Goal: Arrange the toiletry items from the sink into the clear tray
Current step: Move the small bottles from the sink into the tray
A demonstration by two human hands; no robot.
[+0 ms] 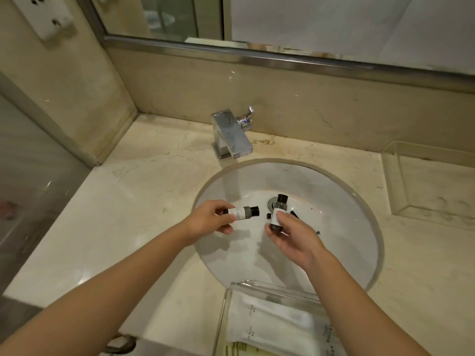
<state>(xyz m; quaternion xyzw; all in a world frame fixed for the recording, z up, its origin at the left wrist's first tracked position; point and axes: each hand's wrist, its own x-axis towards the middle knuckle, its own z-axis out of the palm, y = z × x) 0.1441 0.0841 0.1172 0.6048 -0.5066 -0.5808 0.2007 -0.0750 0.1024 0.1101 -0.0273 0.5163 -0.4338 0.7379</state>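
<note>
A round white sink sits under a cream, veined marble counter, glossy and worn near the boxy chrome tap. Both hands are over the basin.

The left hand pinches a small cylindrical bottle between thumb and fingers, holding it sideways with its black cap pointing right. The bottle has a grey body and a white paper label; the printing on it is too small to read.

The right hand grips a second bottle of the same kind, tilted nearly upright with its black cap away from the person, thumb across the white label. It is held just above the metal drain. The two bottles are near each other but not touching.

A few small dark items lie on the basin floor just beyond the right hand's fingers; what they are cannot be told.

At the near edge stands a clear tray with thin transparent walls, holding flat white sachets with faint unreadable print. A second clear box rests on the counter at the far right.
</note>
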